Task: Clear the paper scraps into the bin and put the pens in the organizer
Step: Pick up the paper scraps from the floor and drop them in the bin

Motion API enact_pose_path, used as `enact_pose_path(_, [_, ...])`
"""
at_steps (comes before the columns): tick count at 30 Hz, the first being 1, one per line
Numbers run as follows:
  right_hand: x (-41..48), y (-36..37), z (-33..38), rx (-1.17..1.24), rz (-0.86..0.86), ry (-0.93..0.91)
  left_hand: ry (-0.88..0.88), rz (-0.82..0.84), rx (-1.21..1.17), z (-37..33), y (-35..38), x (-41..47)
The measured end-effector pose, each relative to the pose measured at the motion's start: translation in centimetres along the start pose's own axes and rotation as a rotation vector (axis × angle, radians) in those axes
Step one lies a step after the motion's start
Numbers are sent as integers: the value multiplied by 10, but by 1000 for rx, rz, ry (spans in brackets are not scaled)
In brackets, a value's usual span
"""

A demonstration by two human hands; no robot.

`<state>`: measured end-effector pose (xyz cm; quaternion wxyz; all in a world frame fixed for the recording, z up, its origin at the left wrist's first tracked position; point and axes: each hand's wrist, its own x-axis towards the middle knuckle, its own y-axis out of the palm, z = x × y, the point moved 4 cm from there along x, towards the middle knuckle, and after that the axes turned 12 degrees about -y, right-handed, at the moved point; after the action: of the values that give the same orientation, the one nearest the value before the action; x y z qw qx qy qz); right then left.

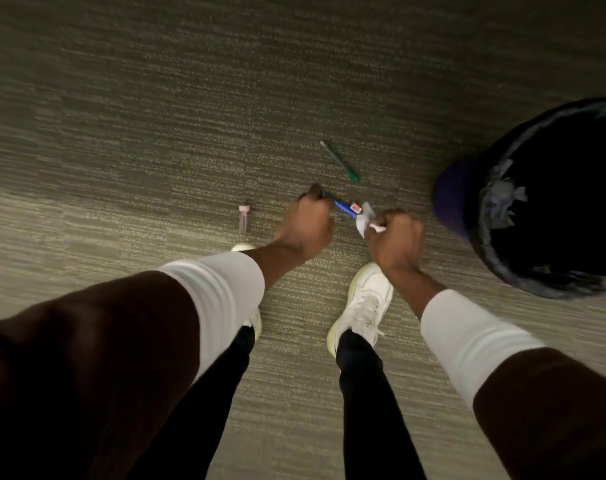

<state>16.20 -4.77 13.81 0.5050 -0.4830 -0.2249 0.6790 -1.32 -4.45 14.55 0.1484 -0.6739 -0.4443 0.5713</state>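
Left hand (303, 225): fingers closed on one blue pen (341, 205), low over the carpet (156, 133). Right hand (396, 237): fingers clenched on white paper scraps (365, 221), count unclear. Loose on the carpet: one green pen (339, 161) beyond the hands, one small pinkish tube (243, 218) to the left. One dark lined bin (551, 202) at right, pale scraps inside. Two white shoes (363, 303).

No text, brand or number can be read anywhere. The small red and white label (355, 207) at the end of the blue plastic pen (341, 204) is too blurred to tell whether it carries any lettering.
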Motion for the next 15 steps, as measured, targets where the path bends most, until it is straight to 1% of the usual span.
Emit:
enact_pose_path(2, [-23,-18,-7,31,15,82,8,12,-11,-22,-14,-16])
enact_pose_path(4, [-41,-39,-13,70,-8,135,14,5,-17,-46,-27,-29])
enact_pose_path(7, [-59,-71,-23,92,-57,140,48,-21,4,-86,-42,-43])
enact_pose_path(9, [-64,-90,-30,87,-81,127,47,-31,-22,-112,-49,-48])
enact_pose_path(12, [-64,-121,-43,79,-187,87,96,-20,-52,-154,-53,-55])
enact_pose_path(15, [-64,-148,-61,99,-268,100,122,-25,-91,-193,-49,-59])
